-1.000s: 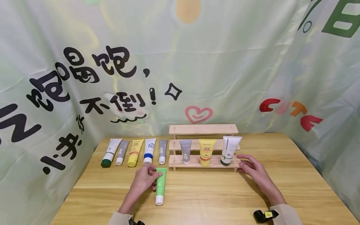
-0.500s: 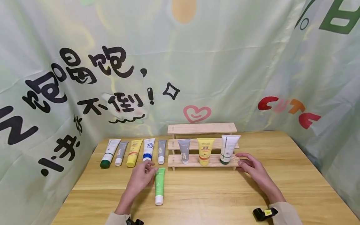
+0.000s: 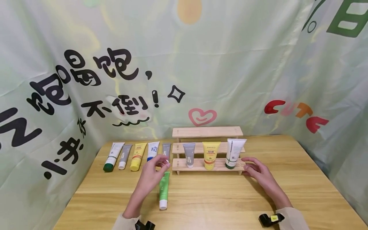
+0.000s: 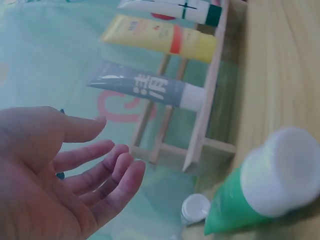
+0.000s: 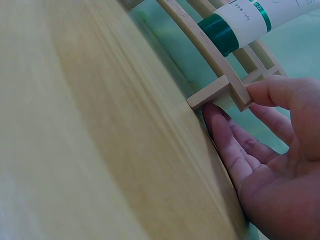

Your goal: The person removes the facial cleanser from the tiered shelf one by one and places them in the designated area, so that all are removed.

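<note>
My left hand [image 3: 153, 169] hovers over the top end of a green tube [image 3: 164, 191] lying on the table. Its fingers [image 4: 107, 172] are loosely bent and hold nothing in the left wrist view. Just beyond them lies a small grey tube [image 3: 166, 149], its white cap [image 4: 195, 208] partly covered by the hand in the head view. My right hand [image 3: 260, 171] pinches the right end of a three-step wooden rack [image 3: 221, 169], thumb above the lowest shelf and fingers below. On that shelf stand a grey tube [image 3: 189, 155], a yellow tube [image 3: 211, 155] and a white tube with a green cap [image 3: 235, 153].
Left of the rack several tubes lie in a row: a white one with a green cap [image 3: 114, 156], a grey one [image 3: 125, 156], a yellow one [image 3: 138, 156] and a white-and-blue one [image 3: 153, 150]. A printed curtain [image 3: 224, 80] hangs behind the wooden table [image 3: 212, 201].
My left hand has let go of the green tube and moved forward and right toward the small grey tube. The green tube stays on the table; my right hand keeps its place at the rack.
</note>
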A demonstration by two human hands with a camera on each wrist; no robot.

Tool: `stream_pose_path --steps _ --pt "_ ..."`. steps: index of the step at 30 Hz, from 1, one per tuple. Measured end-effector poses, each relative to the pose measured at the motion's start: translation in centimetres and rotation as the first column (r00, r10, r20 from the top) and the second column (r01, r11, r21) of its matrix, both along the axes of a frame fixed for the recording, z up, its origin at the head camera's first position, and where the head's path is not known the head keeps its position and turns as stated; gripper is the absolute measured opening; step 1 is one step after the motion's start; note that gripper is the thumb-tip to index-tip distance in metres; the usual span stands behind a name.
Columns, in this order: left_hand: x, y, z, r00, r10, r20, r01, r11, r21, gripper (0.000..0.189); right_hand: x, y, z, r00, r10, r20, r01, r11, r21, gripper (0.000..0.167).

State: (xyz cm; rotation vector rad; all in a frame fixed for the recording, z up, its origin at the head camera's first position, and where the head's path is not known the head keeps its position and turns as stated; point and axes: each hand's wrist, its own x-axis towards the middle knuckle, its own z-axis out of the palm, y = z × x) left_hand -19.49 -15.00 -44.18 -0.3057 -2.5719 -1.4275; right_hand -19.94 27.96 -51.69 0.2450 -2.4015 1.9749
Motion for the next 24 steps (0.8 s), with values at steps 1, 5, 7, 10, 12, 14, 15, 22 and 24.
stream_pose_path --steps 1,5,7,10,12,14,15,22,24 --pt "0.0 0.2 0.1 1.000 -0.007 -0.009 0.007 1.000 0.007 0.018 0.0 0.0 0.0 1.000 -0.002 0.000 0.002 1.000 0.001 0.045" --pt "-0.4 0.8 0.5 0.999 -0.034 -0.021 0.035 0.997 0.063 0.020 0.1 -0.1 -0.2 1.000 -0.007 0.012 0.007 1.000 -0.005 0.045" --pt "-0.6 1.2 0.7 0.999 -0.041 -0.032 0.043 0.996 0.084 0.022 0.1 -0.2 -0.2 1.000 -0.012 0.019 0.012 1.000 -0.007 0.045" --pt "-0.9 1.8 1.2 0.998 -0.048 -0.038 0.052 0.992 0.116 0.025 0.1 -0.3 -0.1 1.000 -0.015 0.027 0.015 1.000 -0.008 0.045" --pt "-1.1 2.2 1.5 0.997 -0.067 -0.035 0.071 0.989 0.127 0.028 0.1 -0.3 -0.1 0.999 -0.015 0.028 0.015 1.000 -0.006 0.045" --pt "-1.4 2.6 1.8 0.995 -0.097 -0.021 0.098 0.987 0.127 0.033 0.1 -0.3 0.0 1.000 -0.015 0.026 0.015 1.000 -0.005 0.045" --pt "-1.5 2.9 1.9 0.994 -0.110 -0.010 0.110 0.986 0.125 0.036 0.1 -0.3 0.1 1.000 -0.015 0.025 0.015 1.000 -0.004 0.045" --pt "-2.0 4.4 2.1 0.987 -0.157 0.023 0.150 0.969 0.197 0.051 0.1 -0.2 0.2 1.000 -0.018 0.017 0.018 1.000 0.002 0.045" --pt "-2.1 4.8 1.8 0.986 -0.164 0.031 0.153 0.962 0.227 0.051 0.1 -0.2 0.1 1.000 -0.018 0.015 0.018 1.000 0.001 0.045"
